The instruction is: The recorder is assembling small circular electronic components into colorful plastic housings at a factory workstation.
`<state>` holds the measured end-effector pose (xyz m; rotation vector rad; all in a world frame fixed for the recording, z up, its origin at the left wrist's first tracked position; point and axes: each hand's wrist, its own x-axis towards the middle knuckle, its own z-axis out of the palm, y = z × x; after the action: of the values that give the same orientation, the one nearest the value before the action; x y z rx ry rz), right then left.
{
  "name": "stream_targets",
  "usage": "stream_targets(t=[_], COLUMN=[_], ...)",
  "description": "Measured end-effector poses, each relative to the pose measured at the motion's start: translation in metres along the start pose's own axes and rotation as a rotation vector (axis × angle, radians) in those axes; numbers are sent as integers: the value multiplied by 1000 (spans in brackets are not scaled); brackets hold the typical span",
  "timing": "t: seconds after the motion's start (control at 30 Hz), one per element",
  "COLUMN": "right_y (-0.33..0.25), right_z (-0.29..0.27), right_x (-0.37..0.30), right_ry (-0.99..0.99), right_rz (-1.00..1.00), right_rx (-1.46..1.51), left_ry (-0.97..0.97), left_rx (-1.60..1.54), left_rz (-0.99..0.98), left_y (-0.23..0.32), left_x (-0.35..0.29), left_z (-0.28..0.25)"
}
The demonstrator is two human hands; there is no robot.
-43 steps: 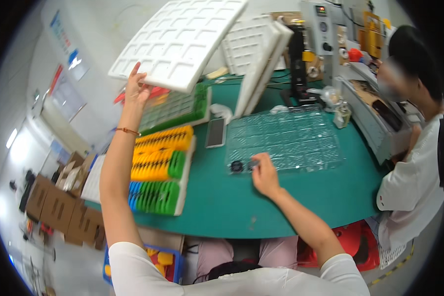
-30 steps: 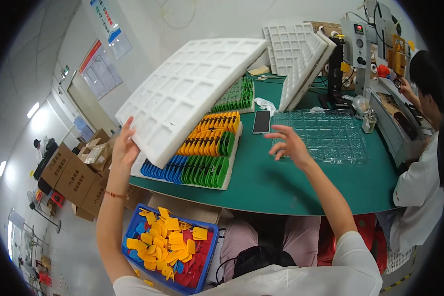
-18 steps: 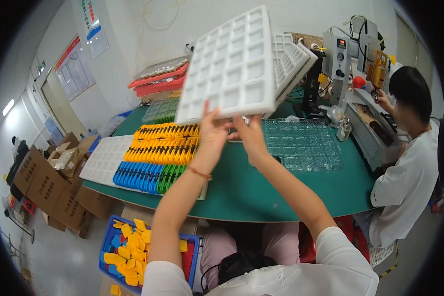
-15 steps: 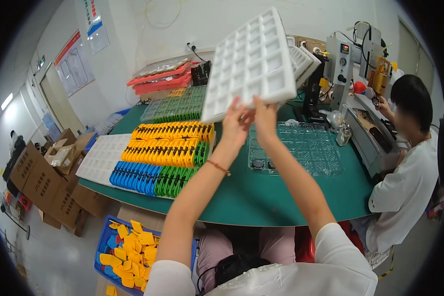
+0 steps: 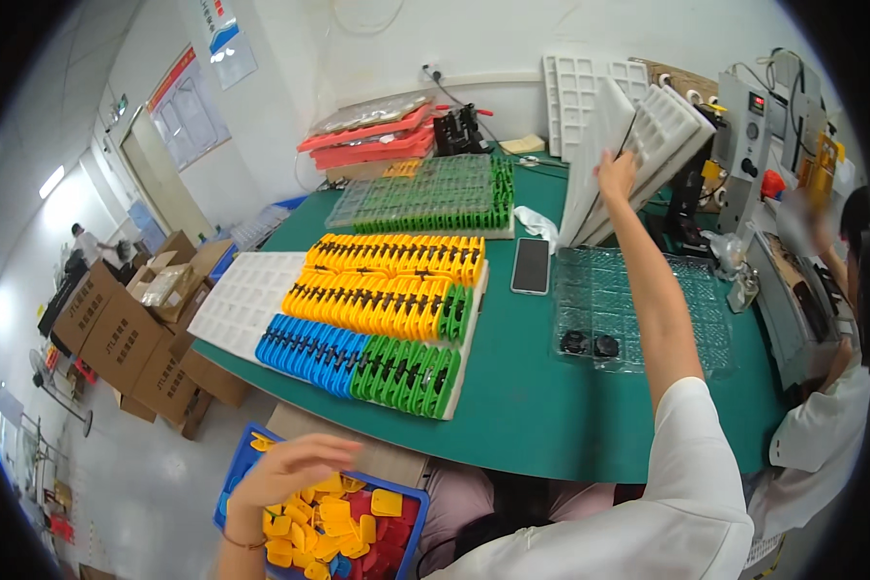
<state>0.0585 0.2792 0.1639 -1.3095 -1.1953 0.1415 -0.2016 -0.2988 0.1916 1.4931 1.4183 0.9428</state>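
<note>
At the back right of the table, my right hand (image 5: 616, 178) grips the edge of a white compartment tray (image 5: 595, 145), which stands upright, leaning against other white trays (image 5: 665, 126). My left hand (image 5: 298, 470) is above a blue bin (image 5: 411, 527), palm down, fingers stretched out and holding nothing. Inside the bin lie loose yellow plastic pieces (image 5: 336, 517), with some red and blue ones. On the table, rows of yellow clip-like parts (image 5: 372, 290), blue ones (image 5: 311, 353) and green ones (image 5: 406, 375) sit on a white tray (image 5: 246, 295) with bare compartments at its left.
A clear blister tray (image 5: 648, 300) holds two black round parts (image 5: 590, 344). Nearby lies a phone (image 5: 531, 266). Green parts under clear trays (image 5: 425, 188) and red trays (image 5: 372, 140) are farther back. A co-worker (image 5: 822, 416) sits by a machine (image 5: 744, 145); cardboard boxes (image 5: 126, 329) stand left.
The white tray held up in both hands has come down to the right, against the upright trays. My left hand has let go and moved down left over the bin.
</note>
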Motion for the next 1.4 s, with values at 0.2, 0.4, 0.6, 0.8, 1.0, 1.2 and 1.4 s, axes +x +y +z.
stream_targets(t=[0.2,0.4,0.6,0.8,1.0,1.2,1.4], right_y=[27,-6,-9,-37,-39,-44,-39], right_z=[18,-56,-92,-100,-101,-100,-103], right_x=[-42,-218,-291,-307,-311,-313,-305], right_ry=[-22,-1262,-1495,-1408,-1331,-1339,-1332], right_rz=[-187,380,881,1020,982,967,958], right_rx=[-5,562,661,667,620,599,607], left_ry=[573,976,1209,1458,1231,1390,1717], left_rx=[-64,-680,-738,-478,357,133,188], left_rz=[-390,-215,-205,-482,-1034,-1153,-1049], left_y=[-48,-157,-261,-282,-261,-250,-259], left_x=[-47,-58,16,69,104,84,101], left_z=[-59,-140,-234,-267,-268,-269,-253])
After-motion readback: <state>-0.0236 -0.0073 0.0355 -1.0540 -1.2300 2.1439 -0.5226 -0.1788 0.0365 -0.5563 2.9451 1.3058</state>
